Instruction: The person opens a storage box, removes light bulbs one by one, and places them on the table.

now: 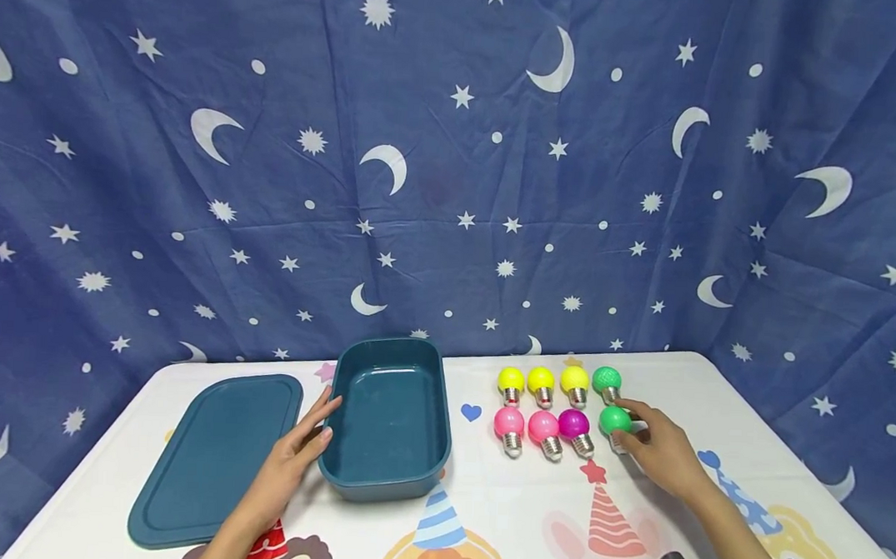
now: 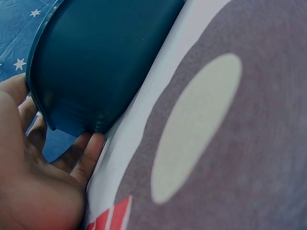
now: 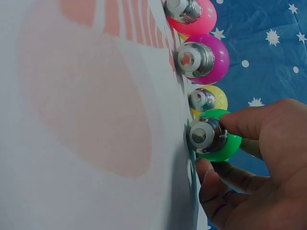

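Note:
A deep teal plastic container (image 1: pixel 388 427) stands on the table with its open top upward. My left hand (image 1: pixel 298 448) rests against its left side, two fingertips at the rim; in the left wrist view, other fingers (image 2: pixel 90 155) touch low on the outer wall. Farther right, my right hand (image 1: pixel 662 449) pinches a green light bulb (image 1: pixel 615 419) in the front row. The right wrist view shows the thumb (image 3: pixel 244 122) on the bulb's side near its silver screw base, with fingers below it. Another green light bulb (image 1: pixel 607 381) lies just behind it.
Three yellow bulbs (image 1: pixel 541 382) form the rest of the back row. Two pink bulbs (image 1: pixel 509 424) and a purple bulb (image 1: pixel 573 423) lie in the front row. A flat teal lid (image 1: pixel 218 457) lies left of the container. A starry blue curtain (image 1: pixel 453 163) hangs behind the table.

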Demonstrator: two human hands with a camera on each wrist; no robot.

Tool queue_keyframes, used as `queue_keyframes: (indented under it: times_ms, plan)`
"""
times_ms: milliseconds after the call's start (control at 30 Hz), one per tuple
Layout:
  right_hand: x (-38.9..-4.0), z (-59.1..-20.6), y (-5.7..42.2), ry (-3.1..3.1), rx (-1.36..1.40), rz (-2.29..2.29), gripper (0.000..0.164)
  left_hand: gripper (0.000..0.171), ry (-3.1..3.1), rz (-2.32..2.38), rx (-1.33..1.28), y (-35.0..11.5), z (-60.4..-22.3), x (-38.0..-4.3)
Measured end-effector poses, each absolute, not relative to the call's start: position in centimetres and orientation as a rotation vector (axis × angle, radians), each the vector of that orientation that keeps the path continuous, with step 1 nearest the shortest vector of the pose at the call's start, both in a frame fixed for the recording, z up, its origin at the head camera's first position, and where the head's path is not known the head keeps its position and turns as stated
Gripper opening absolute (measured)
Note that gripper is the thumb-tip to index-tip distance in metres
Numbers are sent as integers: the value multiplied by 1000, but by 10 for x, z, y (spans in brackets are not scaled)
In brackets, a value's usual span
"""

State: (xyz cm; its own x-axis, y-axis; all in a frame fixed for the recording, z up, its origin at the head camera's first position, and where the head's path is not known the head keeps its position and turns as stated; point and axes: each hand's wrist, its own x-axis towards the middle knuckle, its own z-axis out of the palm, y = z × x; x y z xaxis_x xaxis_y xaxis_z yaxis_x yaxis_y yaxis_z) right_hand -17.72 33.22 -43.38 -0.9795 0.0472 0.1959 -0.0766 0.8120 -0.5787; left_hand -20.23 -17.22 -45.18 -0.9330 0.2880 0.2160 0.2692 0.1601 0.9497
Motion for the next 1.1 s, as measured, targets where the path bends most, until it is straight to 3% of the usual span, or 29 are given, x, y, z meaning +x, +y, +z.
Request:
queue_keyframes:
  times_ms: [1100]
  plan:
    - [-180,-439,338,-2811,6,817,60,49,2648,1846,523,-169,-437,-195]
